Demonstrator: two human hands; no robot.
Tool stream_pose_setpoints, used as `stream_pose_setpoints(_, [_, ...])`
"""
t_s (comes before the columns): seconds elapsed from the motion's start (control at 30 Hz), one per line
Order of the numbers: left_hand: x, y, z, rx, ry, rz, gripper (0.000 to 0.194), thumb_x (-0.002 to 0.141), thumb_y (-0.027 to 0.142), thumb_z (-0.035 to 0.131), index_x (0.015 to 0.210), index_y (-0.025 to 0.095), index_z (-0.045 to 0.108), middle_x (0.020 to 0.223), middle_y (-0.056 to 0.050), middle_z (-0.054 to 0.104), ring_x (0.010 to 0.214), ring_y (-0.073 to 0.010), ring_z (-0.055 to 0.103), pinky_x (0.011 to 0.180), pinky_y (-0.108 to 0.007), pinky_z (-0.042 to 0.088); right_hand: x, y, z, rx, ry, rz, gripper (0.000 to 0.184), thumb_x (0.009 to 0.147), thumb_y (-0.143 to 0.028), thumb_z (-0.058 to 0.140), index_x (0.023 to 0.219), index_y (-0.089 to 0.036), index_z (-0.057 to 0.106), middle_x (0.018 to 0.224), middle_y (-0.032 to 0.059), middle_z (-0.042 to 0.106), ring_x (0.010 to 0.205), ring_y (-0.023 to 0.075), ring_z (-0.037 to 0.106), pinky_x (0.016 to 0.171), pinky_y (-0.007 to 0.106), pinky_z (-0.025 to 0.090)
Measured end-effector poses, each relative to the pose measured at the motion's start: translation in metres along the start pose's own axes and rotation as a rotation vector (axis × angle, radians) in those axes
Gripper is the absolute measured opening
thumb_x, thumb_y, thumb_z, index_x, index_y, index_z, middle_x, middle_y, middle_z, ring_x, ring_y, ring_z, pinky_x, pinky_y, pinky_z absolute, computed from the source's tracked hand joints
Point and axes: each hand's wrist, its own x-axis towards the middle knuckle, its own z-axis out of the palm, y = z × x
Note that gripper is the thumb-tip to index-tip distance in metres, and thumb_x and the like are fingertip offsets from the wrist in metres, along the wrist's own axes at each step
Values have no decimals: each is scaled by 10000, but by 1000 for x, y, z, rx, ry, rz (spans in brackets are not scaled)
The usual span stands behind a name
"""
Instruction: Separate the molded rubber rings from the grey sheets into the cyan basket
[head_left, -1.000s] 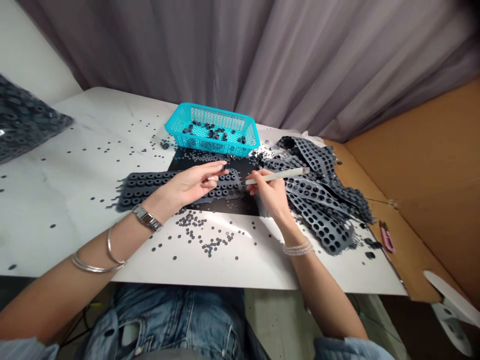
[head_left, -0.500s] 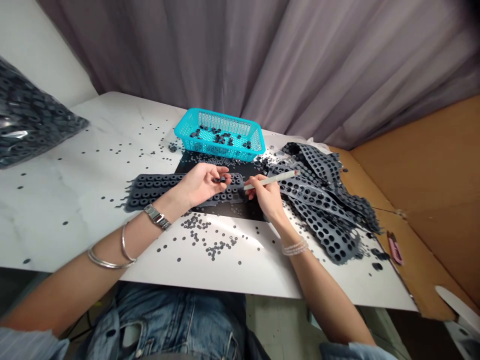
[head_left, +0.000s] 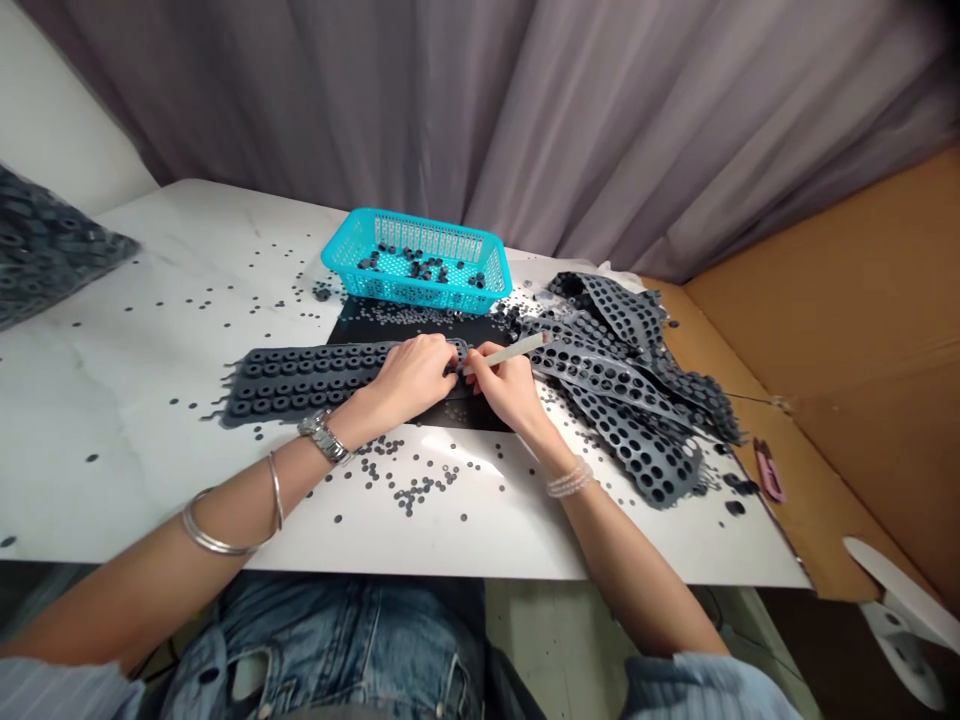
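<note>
A dark rubber sheet (head_left: pixel 300 372) studded with rows of ring-shaped parts lies on a black mat (head_left: pixel 405 322) on the white table (head_left: pixel 150 300). My left hand (head_left: pixel 411 378) rests curled on the sheet's right end, fingers pressed down on it. My right hand (head_left: pixel 501 385) sits just beside it, closed around a thin white stick tool (head_left: pixel 514 350) whose tip meets the sheet edge by my left fingertips. A turquoise basket (head_left: pixel 420 262) holding several loose black rings stands just behind the mat.
A heap of punched-out dark rubber sheets (head_left: pixel 622 390) lies right of my hands. Small black discs (head_left: pixel 409 490) are scattered over the table. A bag of dark parts (head_left: pixel 45 250) lies far left. A pink cutter (head_left: pixel 769 470) rests on the brown board at right.
My left hand has come down from a raised pinch onto the sheet's right end. My right hand with the stick has shifted left, close to it.
</note>
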Motion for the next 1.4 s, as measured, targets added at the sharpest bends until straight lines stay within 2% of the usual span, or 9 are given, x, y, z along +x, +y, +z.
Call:
stream_pose_setpoints(0.23, [1,2,7,-24,22,-8,228,843,192,452,862,140,674,881,-141,663,887,-290,618,689,-356,433,1,-10,1,-106,-19,-38,266,892,-273,454,636,-219,505,560,6,588,536,157,568,552,253,378])
stream_pose_setpoints(0.43, [2,-7,6,-233,61,9,170,822,211,523,759,185,678,707,-33,625,689,-181,568,647,-298,399,3,-7,0,-89,-8,2,238,882,-263,460,661,-213,533,575,12,608,544,162,587,568,258,401])
stream_pose_setpoints(0.5, [0,-14,-3,-527,171,-62,138,826,253,564,815,178,680,693,-8,598,625,-138,515,600,-273,378,3,-4,1,-70,-1,14,241,882,-272,460,666,-208,544,572,14,611,539,161,588,565,259,408])
stream_pose_setpoints(0.6, [-2,-29,-18,-1252,349,-254,61,791,223,652,807,164,647,731,-1,568,583,-82,446,503,-217,324,2,-1,3,-3,9,29,252,885,-306,462,702,-194,592,578,15,623,531,155,589,555,255,421])
stream_pose_setpoints(0.7, [-1,-41,-23,-1810,218,-474,61,788,87,629,742,124,614,805,-56,584,613,-64,460,466,-163,322,2,3,3,104,54,64,282,881,-363,485,711,-183,621,572,6,622,504,139,579,528,241,427])
stream_pose_setpoints(0.77, [0,-43,-20,-1978,78,-563,98,807,43,588,729,96,613,828,-96,597,611,-62,464,462,-146,341,1,5,0,186,133,84,296,876,-387,498,709,-178,624,553,-6,603,466,126,553,499,234,420])
stream_pose_setpoints(1.0, [0,-33,-4,-2100,-67,-542,111,827,32,585,878,65,677,872,-123,617,637,-69,510,472,-147,375,-8,13,-8,257,416,7,319,899,-410,502,721,-173,621,533,-28,541,440,108,482,454,232,361])
stream_pose_setpoints(1.23, [1,-31,3,-2140,-67,-543,85,845,77,593,861,67,676,938,-149,632,728,-93,578,538,-151,451,-15,13,-5,228,444,-53,333,911,-440,501,747,-177,623,545,-27,536,461,111,474,476,243,363])
stream_pose_setpoints(1.4, [-1,-28,-1,-2131,-15,-526,118,826,43,546,756,85,632,990,-180,629,891,-166,632,661,-200,530,-13,15,-3,242,402,-41,333,895,-461,514,746,-183,617,530,-26,537,451,118,482,469,249,375])
